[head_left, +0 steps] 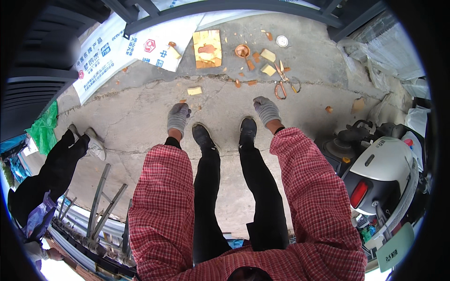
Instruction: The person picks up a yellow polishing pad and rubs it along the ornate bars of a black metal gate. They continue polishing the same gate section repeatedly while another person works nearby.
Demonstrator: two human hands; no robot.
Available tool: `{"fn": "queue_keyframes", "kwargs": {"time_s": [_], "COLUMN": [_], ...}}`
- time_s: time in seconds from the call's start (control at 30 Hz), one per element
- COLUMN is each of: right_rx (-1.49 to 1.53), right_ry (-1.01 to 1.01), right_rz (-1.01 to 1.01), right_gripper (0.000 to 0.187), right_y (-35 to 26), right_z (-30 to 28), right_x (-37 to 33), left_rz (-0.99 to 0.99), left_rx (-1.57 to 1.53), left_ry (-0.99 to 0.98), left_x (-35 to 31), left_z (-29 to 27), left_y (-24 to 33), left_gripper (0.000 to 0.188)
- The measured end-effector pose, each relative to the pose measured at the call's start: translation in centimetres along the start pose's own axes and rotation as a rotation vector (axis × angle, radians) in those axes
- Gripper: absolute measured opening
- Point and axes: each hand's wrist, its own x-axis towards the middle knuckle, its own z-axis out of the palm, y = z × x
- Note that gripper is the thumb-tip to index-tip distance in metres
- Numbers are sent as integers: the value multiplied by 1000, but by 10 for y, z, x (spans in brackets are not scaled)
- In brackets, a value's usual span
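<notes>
My left hand [178, 117], in a grey knit glove, hangs above the concrete floor with its fingers curled in. My right hand [266, 110], gloved alike, is also curled closed; nothing shows in either. Nearest the left hand lies a pale yellow sponge piece [194, 91]. Beyond the right hand lie scissors [281, 80] with orange-brown handles. Close by are two yellow blocks, one farther [268, 55] and one nearer [268, 70]. A small round cup [242, 51] holds something brown, and a brown-stained brush [250, 64] leans out of it. A yellowish sheet [207, 48] bears a brown smear.
A round white lid [282, 41] and brown scraps lie around. White printed sheeting [110, 54] covers the far left floor. A dark metal frame [234, 8] crosses the far edge. A white scooter [382, 161] stands right. Another person's legs [56, 164] and metal racks [101, 206] are left.
</notes>
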Motion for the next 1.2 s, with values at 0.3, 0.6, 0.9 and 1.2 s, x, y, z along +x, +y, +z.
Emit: {"fn": "queue_keyframes", "kwargs": {"time_s": [0.3, 0.6, 0.9, 1.2], "right_rx": [291, 518, 576, 294], "right_ry": [33, -17, -49, 107], "right_rz": [-3, 111, 233, -47], "right_gripper": [20, 17, 17, 40], "right_y": [-46, -2, 26, -77], "right_z": [100, 121, 126, 94], "right_x": [46, 58, 46, 119], "left_rz": [32, -75, 12, 259], "left_rx": [67, 362, -172, -725], "left_ry": [97, 364, -149, -114], "left_x": [113, 204, 198, 83], "left_z": [63, 122, 120, 16], "left_y": [18, 28, 6, -4], "left_gripper": [41, 75, 36, 29]}}
